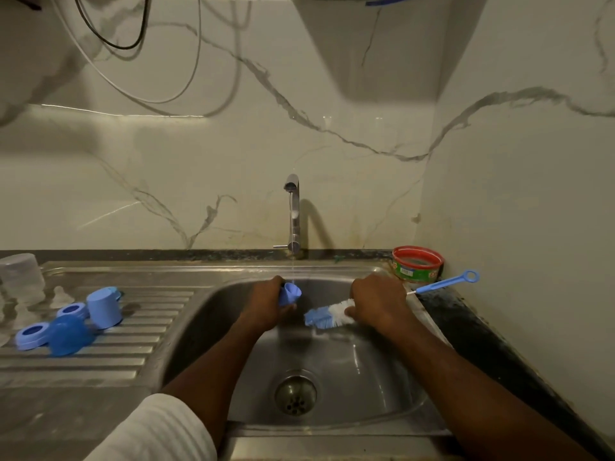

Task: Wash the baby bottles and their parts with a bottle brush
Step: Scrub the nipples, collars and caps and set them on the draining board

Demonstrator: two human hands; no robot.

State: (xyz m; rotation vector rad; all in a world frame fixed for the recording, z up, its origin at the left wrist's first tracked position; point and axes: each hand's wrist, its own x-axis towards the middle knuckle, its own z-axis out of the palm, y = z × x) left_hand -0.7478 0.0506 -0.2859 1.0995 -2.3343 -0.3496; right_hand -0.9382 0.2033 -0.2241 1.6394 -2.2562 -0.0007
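I am holding a small blue bottle part (289, 293) in my left hand (270, 302), over the far side of the sink (382, 377). The fingers of this grip are curling round it, and its open end is pointing to the right. A thin stream of water (293, 264) is falling from the tap (293, 211) and is touching the top of this part.

My right hand (377, 302) is gripping the bottle brush (327, 315) just behind its bristles, with the grip closed round the shaft. The blue and white bristle head is pointing left, near the blue part but apart from it. The blue handle with a ring at the end is sticking out to the far right, over the dark bench (466, 321).

On the draining board (100, 361) at the left, other parts are lying: a light blue cap (104, 307), two blue rings (31, 335) (72, 310), and a darker blue dome cover (70, 336) just beside them. Further left, clear bottles (20, 277) and clear teats (60, 296) are standing, but they are blurred.

A red and green tub (417, 263) is sitting in the far right corner, behind my right hand.
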